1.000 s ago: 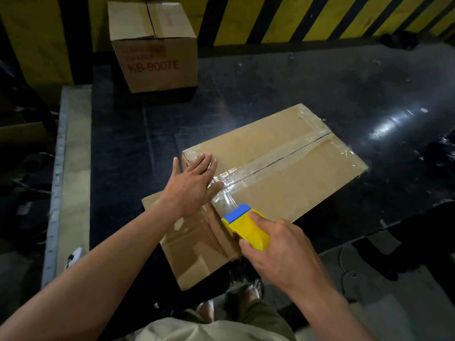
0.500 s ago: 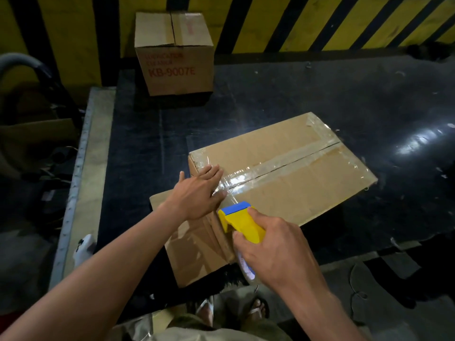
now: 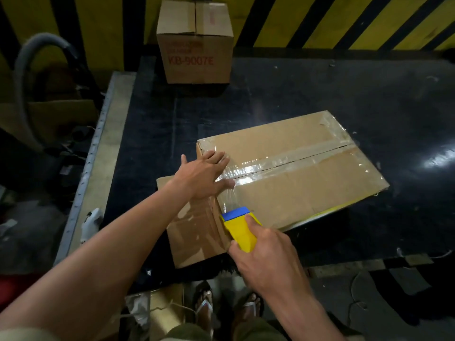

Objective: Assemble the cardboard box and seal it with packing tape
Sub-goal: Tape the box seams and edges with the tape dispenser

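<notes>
a person's left hand [image 3: 202, 175] presses flat, fingers straight, on the taped seam of a cardboard box [image 3: 295, 173] lying on a black table [image 3: 320, 94]; the right hand [image 3: 266, 257] grips a yellow-and-blue tape dispenser [image 3: 240, 228] at the box's near edge. behind stands a carton marked "kb-9007e" [image 3: 195, 43].

The right hand [image 3: 266, 262] wrapped over the yellow tape dispenser [image 3: 240, 230], so its roll and handle were out of sight. The left hand [image 3: 202, 175] lay flat over the near left corner of the cardboard box [image 3: 295, 193], covering the end of the clear tape [image 3: 283, 163] and the seam there. Both forearms ran off the near edge.

On the far box [image 3: 194, 45], the upper lines of red print were too blurred to read. Far left, a grey hose [image 3: 24, 70] was cut off by the edge. By the left rim of the table [image 3: 295, 94] sat a small white object [image 3: 92, 222], and there was no telling what it was. A yellow sliver [image 3: 327, 212] showed under the cardboard box's near right edge, the rest hidden.
</notes>
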